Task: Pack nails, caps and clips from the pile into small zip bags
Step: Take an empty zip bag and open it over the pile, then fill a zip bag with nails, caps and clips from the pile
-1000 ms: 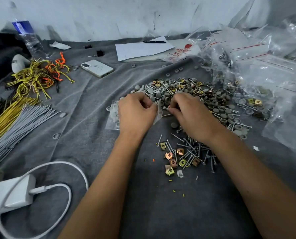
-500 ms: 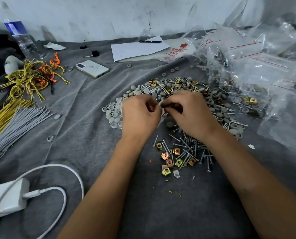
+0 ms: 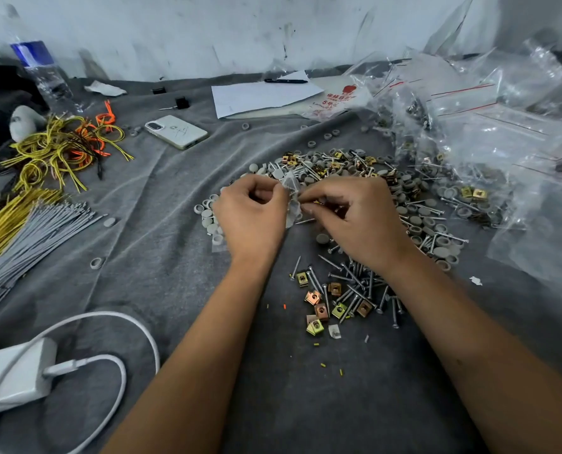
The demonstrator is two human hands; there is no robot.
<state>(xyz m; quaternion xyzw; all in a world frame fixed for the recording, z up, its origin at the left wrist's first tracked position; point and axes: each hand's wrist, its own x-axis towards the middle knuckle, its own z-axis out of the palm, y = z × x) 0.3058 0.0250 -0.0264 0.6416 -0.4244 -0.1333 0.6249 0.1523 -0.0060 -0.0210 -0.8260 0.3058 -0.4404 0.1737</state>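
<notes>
A small clear zip bag (image 3: 291,199) is held upright between both hands above the grey cloth. My left hand (image 3: 251,214) pinches its left edge. My right hand (image 3: 355,217) pinches the right edge and holds small pieces at the bag's mouth; what they are is hidden by the fingers. Behind the hands lies the big pile of nails, grey caps and brass clips (image 3: 355,168). A smaller heap of nails and clips (image 3: 341,293) sits in front of my right wrist. Grey caps (image 3: 209,217) lie left of my left hand.
Filled and empty zip bags (image 3: 489,132) are heaped at the right. A phone (image 3: 176,131), paper with a pen (image 3: 260,95), a water bottle (image 3: 43,73), yellow and orange wires (image 3: 63,145), grey ties (image 3: 27,237) and a white charger with cable (image 3: 20,375) lie around.
The hands have come closer together and lifted the small bag off the cloth, so it now stands up between the fingers. The view has shifted slightly.
</notes>
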